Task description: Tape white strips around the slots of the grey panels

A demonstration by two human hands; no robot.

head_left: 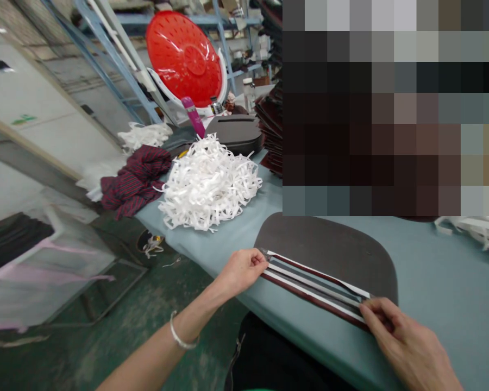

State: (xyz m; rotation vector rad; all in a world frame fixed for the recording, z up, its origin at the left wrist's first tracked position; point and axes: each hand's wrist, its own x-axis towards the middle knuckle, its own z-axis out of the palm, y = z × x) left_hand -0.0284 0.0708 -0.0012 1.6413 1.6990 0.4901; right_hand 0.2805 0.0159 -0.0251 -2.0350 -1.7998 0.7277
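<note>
A dark grey rounded panel (330,244) lies on the blue-green table cover, close to the front edge. Along its near side runs a long narrow slot, lined by white strips (305,286) and dark reddish-brown leather edging (324,304). My left hand (244,269) is closed in a pinch at the left end of the slot, on the end of a white strip. At the opposite end, my right hand (403,331) pinches the same strip between thumb and fingers. Its fingertips partly hide that end.
Left of the panel is a heap of white strips (212,184). Behind it are a grey case (236,133), a purple bottle (193,115) and a red plastic basket (185,60). A striped cloth (136,179) hangs at the table's left corner. The upper right is pixelated.
</note>
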